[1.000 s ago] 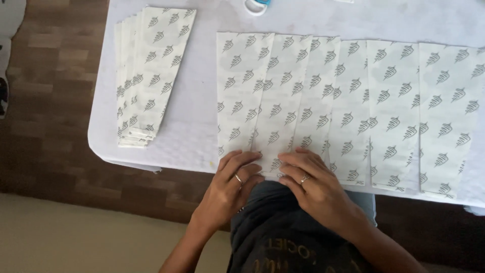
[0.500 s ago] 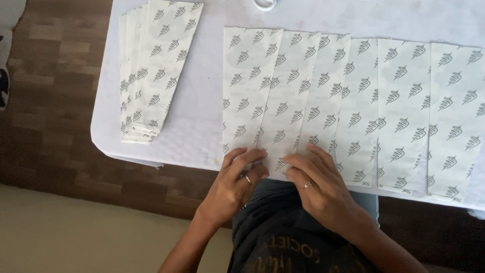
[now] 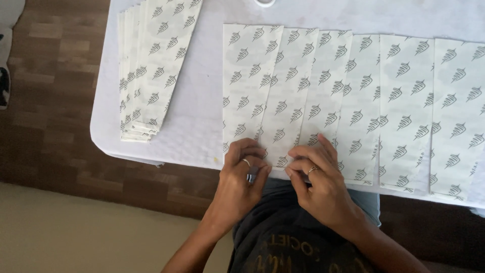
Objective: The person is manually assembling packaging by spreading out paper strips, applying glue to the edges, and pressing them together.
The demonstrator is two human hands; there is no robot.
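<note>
Several long white paper sheets printed with grey leaf shapes (image 3: 323,96) lie side by side, overlapping, across the white table (image 3: 202,126). My left hand (image 3: 241,179) and my right hand (image 3: 318,177) rest at the near edge of the table, fingers curled onto the bottom ends of the leftmost sheets. The fingertips of both hands press or pinch the bottom edge of one sheet (image 3: 280,126) between them. Each hand wears a ring.
A fanned stack of the same printed sheets (image 3: 151,71) lies at the table's left end. A round white object (image 3: 265,2) is cut off at the top edge. Brown wood-pattern floor lies left and below the table; my dark shirt is at the bottom.
The view has shifted slightly, so the table and sheets sit lower and more to the right. My hands stay at the sheets' bottom edges, fingers drawn a little closer together.
</note>
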